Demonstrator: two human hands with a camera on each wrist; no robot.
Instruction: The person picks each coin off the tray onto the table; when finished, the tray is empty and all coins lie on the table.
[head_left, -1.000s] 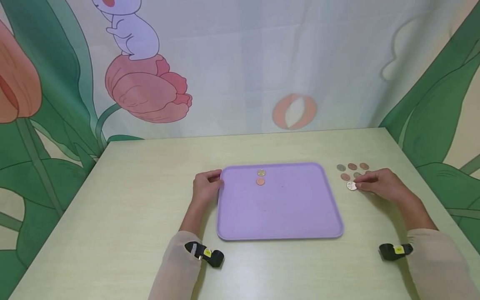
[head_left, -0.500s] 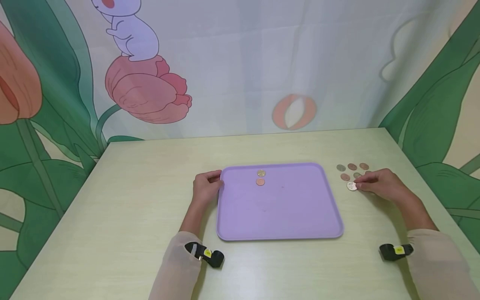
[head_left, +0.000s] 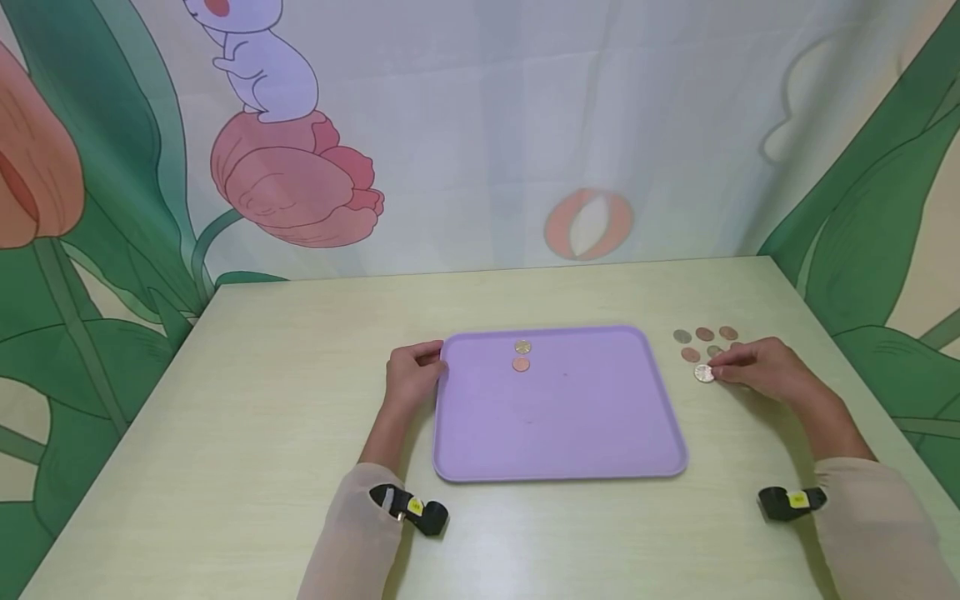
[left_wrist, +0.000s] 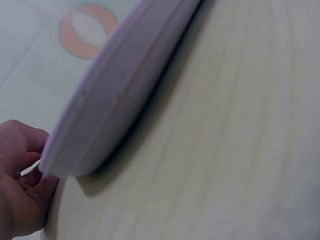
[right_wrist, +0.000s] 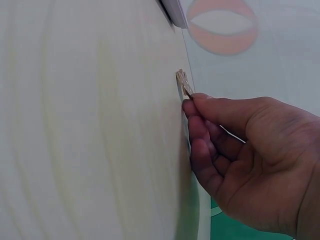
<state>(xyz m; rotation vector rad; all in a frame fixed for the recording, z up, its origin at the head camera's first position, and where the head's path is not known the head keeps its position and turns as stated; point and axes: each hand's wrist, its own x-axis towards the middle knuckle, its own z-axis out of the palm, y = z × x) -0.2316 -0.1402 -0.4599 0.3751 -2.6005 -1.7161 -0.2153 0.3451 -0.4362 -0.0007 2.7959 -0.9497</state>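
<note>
A shiny silver coin is pinched between the thumb and forefinger of my right hand, low over the table's right side. In the right wrist view the coin is tilted, its lower edge between the fingertips. My left hand grips the left rim of a purple tray near its far corner. The left wrist view shows the fingers curled at the tray's edge. Inside the tray, near its far side, lie a gold-coloured coin and a copper coin.
Beyond my right hand lie several coins, among them a grey one and copper ones such as the nearer copper coin. My right hand partly hides some. The pale wooden table ends at a printed curtain.
</note>
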